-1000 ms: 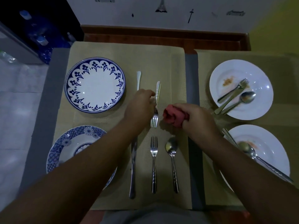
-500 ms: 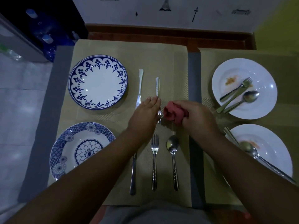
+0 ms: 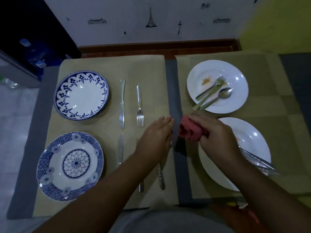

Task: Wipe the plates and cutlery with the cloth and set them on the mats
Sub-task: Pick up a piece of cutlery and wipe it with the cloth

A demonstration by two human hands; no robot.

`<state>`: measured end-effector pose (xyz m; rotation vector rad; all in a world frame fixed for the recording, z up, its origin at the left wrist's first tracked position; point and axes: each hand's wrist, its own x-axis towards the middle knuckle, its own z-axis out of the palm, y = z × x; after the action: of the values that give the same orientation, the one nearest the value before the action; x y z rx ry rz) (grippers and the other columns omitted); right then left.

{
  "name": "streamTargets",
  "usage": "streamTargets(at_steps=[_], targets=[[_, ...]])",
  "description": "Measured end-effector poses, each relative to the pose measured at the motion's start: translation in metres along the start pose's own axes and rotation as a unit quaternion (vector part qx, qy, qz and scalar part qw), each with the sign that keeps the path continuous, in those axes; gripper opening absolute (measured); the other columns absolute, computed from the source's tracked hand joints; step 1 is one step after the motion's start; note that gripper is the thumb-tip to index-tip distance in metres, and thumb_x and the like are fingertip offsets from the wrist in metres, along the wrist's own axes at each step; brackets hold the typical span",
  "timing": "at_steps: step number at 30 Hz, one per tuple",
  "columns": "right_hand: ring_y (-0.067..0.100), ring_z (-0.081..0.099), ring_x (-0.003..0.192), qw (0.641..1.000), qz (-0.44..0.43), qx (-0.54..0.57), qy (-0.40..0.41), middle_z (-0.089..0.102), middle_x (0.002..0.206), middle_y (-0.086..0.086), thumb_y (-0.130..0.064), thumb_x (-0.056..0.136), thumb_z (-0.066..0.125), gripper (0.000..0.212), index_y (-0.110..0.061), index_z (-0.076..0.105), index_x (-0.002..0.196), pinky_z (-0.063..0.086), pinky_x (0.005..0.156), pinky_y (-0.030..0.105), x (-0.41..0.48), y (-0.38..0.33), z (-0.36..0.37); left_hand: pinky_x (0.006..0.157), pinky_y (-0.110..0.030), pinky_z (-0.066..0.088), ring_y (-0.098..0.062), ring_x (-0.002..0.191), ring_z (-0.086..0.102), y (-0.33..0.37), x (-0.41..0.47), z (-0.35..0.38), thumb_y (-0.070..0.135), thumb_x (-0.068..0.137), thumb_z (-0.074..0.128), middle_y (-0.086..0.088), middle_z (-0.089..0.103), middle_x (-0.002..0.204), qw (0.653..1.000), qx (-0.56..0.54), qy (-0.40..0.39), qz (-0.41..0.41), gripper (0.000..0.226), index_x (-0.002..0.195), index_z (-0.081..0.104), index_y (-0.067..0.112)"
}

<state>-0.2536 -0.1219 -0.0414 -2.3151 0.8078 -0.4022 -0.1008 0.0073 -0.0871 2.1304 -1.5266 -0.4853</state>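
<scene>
My right hand [image 3: 217,137] grips a bunched red cloth [image 3: 189,132] over the grey gap between the two mats. Just left of the cloth, my left hand [image 3: 155,135] is open with straight fingers and holds nothing. On the left mat [image 3: 94,64] lie a far blue-patterned plate [image 3: 81,95], a near blue plate [image 3: 70,165], a knife [image 3: 122,104] and a fork [image 3: 139,106]. More cutlery lies nearer, partly hidden by my left arm. On the right mat stand a far white plate [image 3: 235,74] with food stains and cutlery [image 3: 213,95], and a near white plate [image 3: 252,137].
A wooden table edge [image 3: 151,47] runs along the white wall behind the mats. Dark furniture with bottles [image 3: 33,54] stands at the far left. The right mat [image 3: 269,115] extends toward a yellow wall.
My left hand let go of the fork, which now lies beside the far knife, and moved right toward the cloth. My right hand carried the cloth rightward over the grey gap.
</scene>
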Motion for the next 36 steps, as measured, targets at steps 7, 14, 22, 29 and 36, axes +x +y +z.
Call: streamTargets(at_steps=[7, 14, 22, 29, 36], targets=[[-0.013, 0.054, 0.105, 0.995, 0.080, 0.021, 0.049, 0.062, 0.106, -0.026, 0.014, 0.073, 0.062, 0.055, -0.021, 0.070, 0.115, 0.036, 0.092, 0.005, -0.057, 0.041, -0.061, 0.084, -0.043, 0.057, -0.027, 0.091, 0.069, 0.063, 0.025, 0.039, 0.011, 0.088, 0.064, -0.010, 0.074, 0.103, 0.998, -0.020, -0.005, 0.062, 0.018, 0.103, 0.074, 0.009], [-0.008, 0.056, 0.103, 0.990, 0.130, 0.016, 0.050, 0.064, 0.107, -0.025, 0.011, 0.072, 0.063, 0.064, -0.035, 0.067, 0.118, 0.041, 0.089, 0.008, -0.095, 0.076, -0.085, 0.093, -0.038, 0.051, -0.027, 0.113, 0.059, 0.106, 0.061, 0.066, 0.015, 0.093, 0.065, -0.008, 0.069, 0.122, 0.990, 0.072, -0.086, 0.081, 0.024, 0.116, 0.073, 0.013], [-0.005, 0.055, 0.098, 0.987, 0.148, 0.027, 0.050, 0.060, 0.102, -0.029, 0.017, 0.063, 0.055, 0.071, -0.032, 0.070, 0.113, 0.036, 0.083, 0.000, -0.116, 0.095, -0.100, 0.084, -0.031, 0.055, -0.019, 0.106, 0.054, 0.117, 0.090, 0.070, 0.024, 0.093, 0.068, -0.003, 0.058, 0.113, 0.968, 0.198, -0.122, 0.091, 0.020, 0.111, 0.076, 0.018], [0.001, 0.058, 0.099, 0.979, 0.187, 0.047, 0.069, 0.063, 0.106, -0.023, 0.015, 0.069, 0.053, 0.069, -0.031, 0.068, 0.118, 0.048, 0.087, 0.018, -0.123, 0.100, -0.111, 0.102, -0.039, 0.044, -0.021, 0.116, 0.050, 0.115, 0.091, 0.043, 0.027, 0.095, 0.065, 0.000, 0.063, 0.115, 0.962, 0.204, -0.166, 0.067, 0.018, 0.110, 0.075, 0.024], [0.012, 0.060, 0.101, 0.975, 0.195, 0.053, 0.091, 0.067, 0.112, -0.007, 0.012, 0.076, 0.055, 0.061, -0.028, 0.066, 0.121, 0.052, 0.088, 0.029, -0.098, 0.087, -0.109, 0.074, -0.023, 0.057, -0.015, 0.091, 0.067, 0.125, 0.064, 0.016, 0.014, 0.102, 0.055, -0.004, 0.070, 0.105, 0.955, -0.011, -0.248, -0.161, 0.014, 0.115, 0.060, 0.015]])
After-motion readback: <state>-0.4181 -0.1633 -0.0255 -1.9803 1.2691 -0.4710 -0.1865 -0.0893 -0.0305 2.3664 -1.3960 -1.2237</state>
